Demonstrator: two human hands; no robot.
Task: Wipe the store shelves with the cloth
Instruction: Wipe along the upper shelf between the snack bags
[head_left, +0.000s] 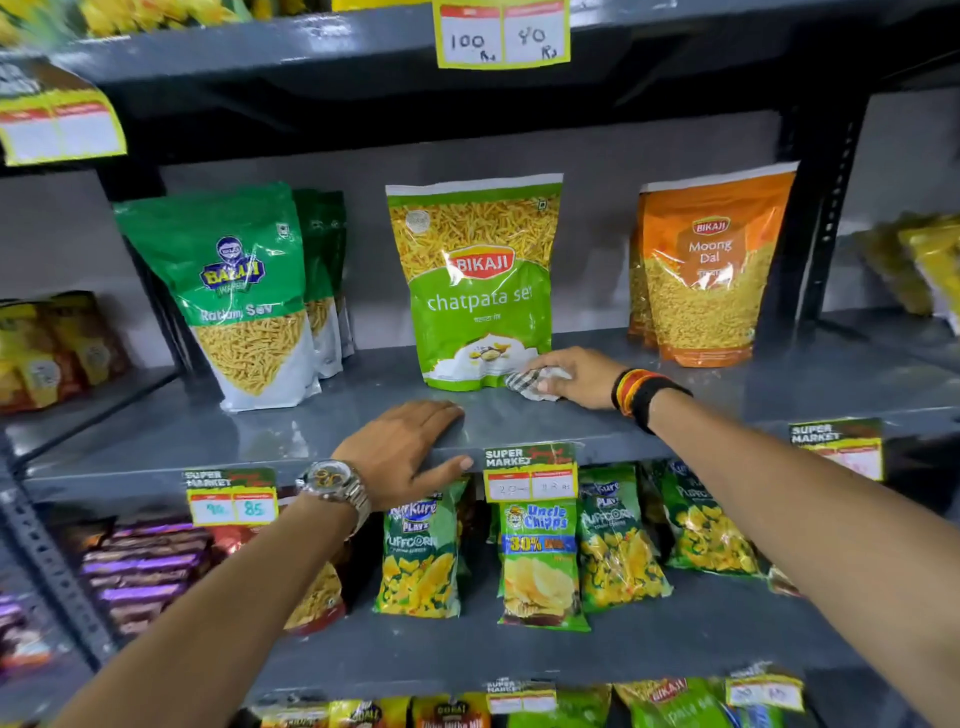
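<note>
Left hand (402, 451) flat on shelf (260, 431); right hand (571, 375) clutches crumpled checked cloth (524, 383).

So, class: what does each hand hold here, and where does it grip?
The right hand holds the checked cloth, bunched under its fingers and pressed to the grey shelf. The left hand holds nothing; it rests flat on the shelf's front edge.

The right hand (571, 376) presses a checked cloth (535, 383) onto the grey shelf (260, 431), touching the chatpata sev pouch (478, 280). The left hand (400, 452) rests flat on the shelf's front edge.
</note>
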